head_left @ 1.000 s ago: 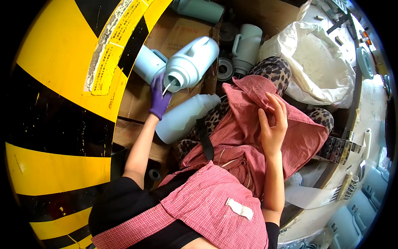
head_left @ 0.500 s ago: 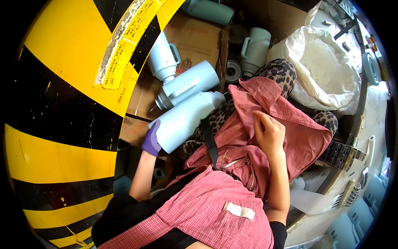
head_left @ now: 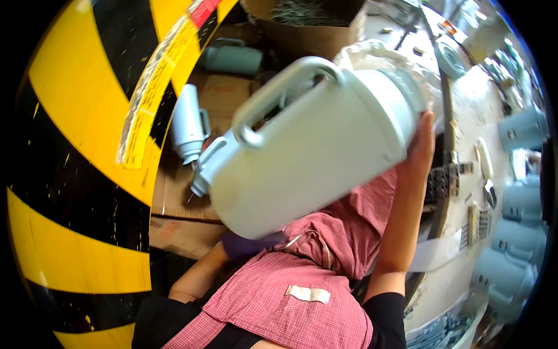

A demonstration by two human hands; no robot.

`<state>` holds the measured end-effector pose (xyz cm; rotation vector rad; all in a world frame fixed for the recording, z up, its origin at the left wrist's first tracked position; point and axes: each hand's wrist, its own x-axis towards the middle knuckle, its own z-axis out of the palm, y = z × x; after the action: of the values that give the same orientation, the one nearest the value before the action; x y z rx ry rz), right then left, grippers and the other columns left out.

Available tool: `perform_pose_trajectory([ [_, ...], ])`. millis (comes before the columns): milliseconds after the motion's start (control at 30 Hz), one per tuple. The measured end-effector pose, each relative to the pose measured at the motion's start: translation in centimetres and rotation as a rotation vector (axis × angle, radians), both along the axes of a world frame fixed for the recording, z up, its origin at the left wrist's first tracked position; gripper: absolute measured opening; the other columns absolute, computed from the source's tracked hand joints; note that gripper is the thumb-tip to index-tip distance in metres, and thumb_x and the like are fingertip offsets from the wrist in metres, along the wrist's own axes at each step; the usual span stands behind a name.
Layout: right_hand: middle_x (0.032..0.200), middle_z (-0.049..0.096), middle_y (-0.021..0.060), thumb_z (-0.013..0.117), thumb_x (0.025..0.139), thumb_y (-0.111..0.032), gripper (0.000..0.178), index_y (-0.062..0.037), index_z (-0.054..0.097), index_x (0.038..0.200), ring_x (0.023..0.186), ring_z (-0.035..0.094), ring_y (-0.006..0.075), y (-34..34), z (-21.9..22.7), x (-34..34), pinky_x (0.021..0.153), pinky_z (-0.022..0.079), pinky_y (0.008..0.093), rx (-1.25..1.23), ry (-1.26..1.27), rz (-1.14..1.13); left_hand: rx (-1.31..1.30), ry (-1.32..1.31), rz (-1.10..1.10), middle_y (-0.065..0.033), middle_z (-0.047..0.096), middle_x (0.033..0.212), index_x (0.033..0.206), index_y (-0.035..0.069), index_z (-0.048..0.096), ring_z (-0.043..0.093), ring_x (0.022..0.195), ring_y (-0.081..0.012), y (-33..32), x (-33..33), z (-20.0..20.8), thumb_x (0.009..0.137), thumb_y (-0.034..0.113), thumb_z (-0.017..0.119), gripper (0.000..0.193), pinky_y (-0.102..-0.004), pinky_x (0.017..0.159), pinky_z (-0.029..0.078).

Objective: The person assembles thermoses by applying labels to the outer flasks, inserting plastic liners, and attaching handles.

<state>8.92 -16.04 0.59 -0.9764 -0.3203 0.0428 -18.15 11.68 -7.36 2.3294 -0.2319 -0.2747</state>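
Close in front of me, a pale blue-grey thermos jug (head_left: 314, 151) is held up tilted, its handle uppermost and its collared neck toward the upper right. My bare right hand (head_left: 419, 142) grips it at the neck end, with most of the fingers hidden behind. Just under the jug's base is my left hand (head_left: 251, 245) in a purple glove. Its fingers are blurred and partly covered, so whether it grips the base cannot be told. Beyond the base, another pale blue jug (head_left: 212, 166) lies partly hidden, beside a second one (head_left: 189, 125) on cardboard (head_left: 174, 192).
A black-and-yellow striped panel (head_left: 87, 163) bounds the left side. Farther off lie a darker jug (head_left: 232, 60) and an open carton (head_left: 308, 35). A whitish sack (head_left: 372, 52) stands behind the raised jug. At right, a bench (head_left: 465, 134) holds tools, with several jugs (head_left: 520, 200) beyond.
The jug has risen toward me and turned, so its handle now shows. My right hand has come from above my lap to its neck. My view has shifted right.
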Motion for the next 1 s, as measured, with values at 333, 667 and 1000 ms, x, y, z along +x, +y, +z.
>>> perform_pose_trajectory([
  [333,0.125,0.056,0.0244,0.082,0.063,-0.032,0.051,0.0011,0.074,0.101,0.116,0.058,0.0346,-8.5,5.1,-4.6,0.101,0.045,0.0434,-0.385,-0.5,0.099,-0.758,0.025,-0.042,-0.0174,0.059,0.144,0.141,0.0,0.057,0.053,0.136,-0.0262,0.1,15.1,1.3,0.099,0.017,0.065,0.047,-0.0428,0.119,0.036],
  [667,0.091,0.069,0.0078,0.084,0.078,-0.028,0.031,-0.0079,0.069,0.096,0.093,0.068,0.0284,-3.9,11.2,-9.8,0.095,0.05,0.046,-1.234,-0.888,-0.285,-0.977,0.446,-1.006,-0.0099,0.053,0.146,0.161,0.002,0.024,0.05,0.132,-0.0182,-11.3,26.5,13.6,0.074,0.019,0.091,0.111,-0.0343,0.113,0.043],
  [1000,0.084,0.066,0.006,0.08,0.076,-0.028,0.029,-0.0052,0.069,0.089,0.07,0.064,0.0235,-2.8,9.8,-6.5,0.073,0.054,0.0375,-1.136,-1.118,-0.075,-0.856,0.56,-0.861,-0.0091,0.056,0.141,0.151,0.004,0.039,0.05,0.131,-0.0169,-9.5,25.8,12.9,0.065,0.022,0.098,0.105,-0.0379,0.113,0.042],
])
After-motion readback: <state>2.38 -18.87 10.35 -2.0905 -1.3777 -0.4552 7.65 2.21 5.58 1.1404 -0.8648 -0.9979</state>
